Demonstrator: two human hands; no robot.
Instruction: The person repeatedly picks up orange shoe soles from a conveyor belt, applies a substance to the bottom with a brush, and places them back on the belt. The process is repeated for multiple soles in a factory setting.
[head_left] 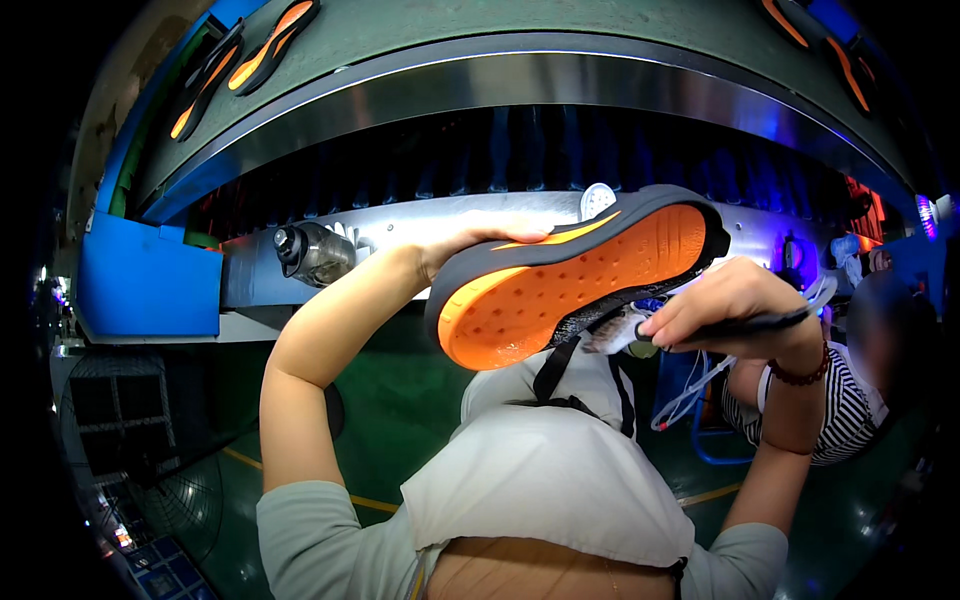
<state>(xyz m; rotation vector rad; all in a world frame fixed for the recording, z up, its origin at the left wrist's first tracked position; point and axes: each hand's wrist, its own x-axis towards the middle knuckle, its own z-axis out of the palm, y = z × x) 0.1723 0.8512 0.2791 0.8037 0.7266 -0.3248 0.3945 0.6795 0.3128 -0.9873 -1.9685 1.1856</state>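
Note:
A shoe sole (600, 262) with a black rim and an orange inner face is tilted up in front of me. The orange face shows rows of small dimples and a wet-looking shine at its near left end. My left hand (480, 240) is closed on its far edge, most of the fingers hidden behind it. In my right hand (728, 305) is a brush (618, 333) with pale bristles and a dark handle, gripped between thumb and fingers. Its bristle end is right beside the sole's near edge; whether it touches, I cannot tell.
Beyond a metal ledge runs a green conveyor belt (440, 40) carrying several soles, including one orange and black sole (272, 48). A dark bottle (318, 252) stands on the metal shelf. Another person in a striped top (845, 405) is at the right. A fan (130, 440) stands lower left.

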